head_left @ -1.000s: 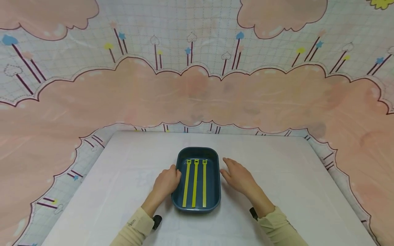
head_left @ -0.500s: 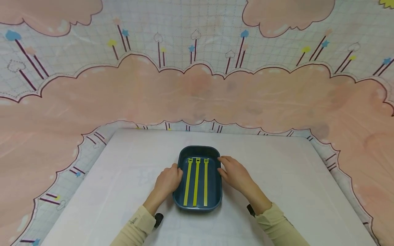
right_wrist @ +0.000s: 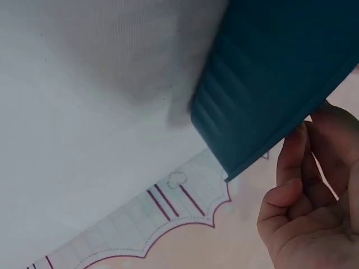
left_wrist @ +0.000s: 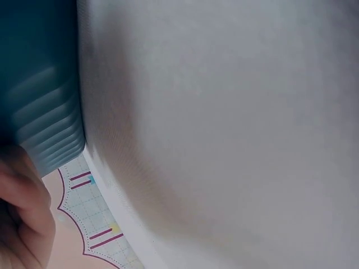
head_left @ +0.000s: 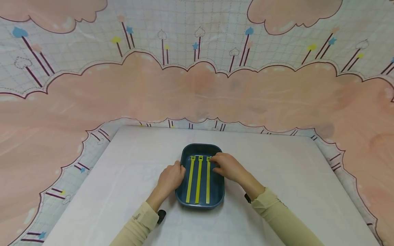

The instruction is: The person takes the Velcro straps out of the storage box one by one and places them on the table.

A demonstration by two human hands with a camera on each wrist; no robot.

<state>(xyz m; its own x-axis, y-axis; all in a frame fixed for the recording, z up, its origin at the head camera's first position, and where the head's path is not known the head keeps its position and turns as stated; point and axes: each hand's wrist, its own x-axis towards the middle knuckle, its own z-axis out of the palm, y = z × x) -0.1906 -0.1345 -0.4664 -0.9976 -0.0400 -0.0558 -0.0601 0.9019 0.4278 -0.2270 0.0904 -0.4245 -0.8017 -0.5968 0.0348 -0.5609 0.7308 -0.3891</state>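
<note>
A dark blue rectangular tray [head_left: 218, 191] stands on the white table. Inside it lie three flat yellow cable ties side by side, heads at the far end: a left one [head_left: 190, 181], a middle one [head_left: 198, 181] and a right one [head_left: 208, 186]. My left hand [head_left: 171, 176] grips the tray's left rim, its thumb on the inner side. Over the right rim reaches my right hand [head_left: 229, 166], fingertips at the head of the right cable tie. Whether they touch it cannot be made out. In the right wrist view the tray wall [right_wrist: 247, 101] hides those fingertips.
The white table surface [head_left: 277, 177] spreads around the tray on all sides. Behind it hangs a patterned backdrop [head_left: 197, 92] with pink clouds. Dark wrist cameras sit under both sleeves, the left one [head_left: 161, 216] more visible.
My right hand has moved left from beside the tray, over its right rim, to the right cable tie's head. My left hand keeps its grip on the rim. The head view has shifted slightly.
</note>
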